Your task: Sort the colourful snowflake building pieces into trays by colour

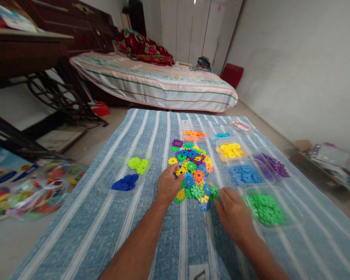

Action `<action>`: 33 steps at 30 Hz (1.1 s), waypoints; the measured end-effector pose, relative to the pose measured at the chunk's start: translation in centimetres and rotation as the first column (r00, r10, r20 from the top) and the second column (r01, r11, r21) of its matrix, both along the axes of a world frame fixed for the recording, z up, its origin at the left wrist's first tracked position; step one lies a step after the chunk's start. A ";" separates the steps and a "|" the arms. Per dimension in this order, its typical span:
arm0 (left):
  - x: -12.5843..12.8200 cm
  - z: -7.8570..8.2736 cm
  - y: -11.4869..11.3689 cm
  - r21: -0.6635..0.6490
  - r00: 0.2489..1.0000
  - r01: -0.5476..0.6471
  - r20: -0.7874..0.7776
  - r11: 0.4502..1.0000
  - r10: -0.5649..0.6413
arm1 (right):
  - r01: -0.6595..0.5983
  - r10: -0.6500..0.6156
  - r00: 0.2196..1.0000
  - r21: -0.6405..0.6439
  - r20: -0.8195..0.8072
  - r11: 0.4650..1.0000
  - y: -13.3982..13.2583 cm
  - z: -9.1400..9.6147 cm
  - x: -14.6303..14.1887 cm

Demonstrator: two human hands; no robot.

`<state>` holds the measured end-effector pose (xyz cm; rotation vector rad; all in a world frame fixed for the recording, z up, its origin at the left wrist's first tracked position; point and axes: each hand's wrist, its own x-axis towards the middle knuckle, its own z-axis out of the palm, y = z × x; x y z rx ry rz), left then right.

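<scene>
A loose pile of notched plastic flower discs (198, 177) in mixed colours lies on the striped cloth. On its left side is my left hand (169, 186), thumb and fingers closed at the edge of the pile by a yellow disc (181, 170); what they grip, if anything, is hidden. My right hand (235, 210) is at the near right of the pile, its fingertips pinching a green disc (215, 192). Clear boxes hold sorted discs: green (266, 209), blue (245, 174), yellow (231, 150), purple (275, 165) and orange (194, 135).
Left of the pile, a clear tray holds lime discs (139, 165) and dark blue discs (125, 182). Light blue discs (222, 135) and a lidded box (240, 126) sit at the far right. Bags of colourful pieces (32, 194) lie on the floor; a bed (163, 85) stands behind.
</scene>
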<state>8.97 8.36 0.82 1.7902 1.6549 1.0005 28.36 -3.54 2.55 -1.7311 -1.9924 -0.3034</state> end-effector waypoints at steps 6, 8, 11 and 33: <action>0.0 0.0 0.1 -0.009 1.000 -0.005 -0.020 1.000 0.005 | 0.087 -0.076 0.990 -0.089 0.118 0.992 1.6 -1.4 -0.1; 0.0 0.1 0.0 -0.011 1.000 -0.007 -0.018 1.000 0.007 | 0.070 -0.057 0.988 -0.088 0.142 0.994 1.4 -1.5 0.0; 0.0 0.1 0.0 -0.013 1.000 0.000 -0.015 1.000 0.000 | 0.018 -0.014 0.991 -0.034 0.132 0.999 0.9 -1.6 0.2; 0.0 0.0 0.1 -0.001 1.000 0.005 -0.025 1.000 -0.005 | -0.022 -0.001 0.997 0.284 0.080 0.958 -3.0 2.4 3.5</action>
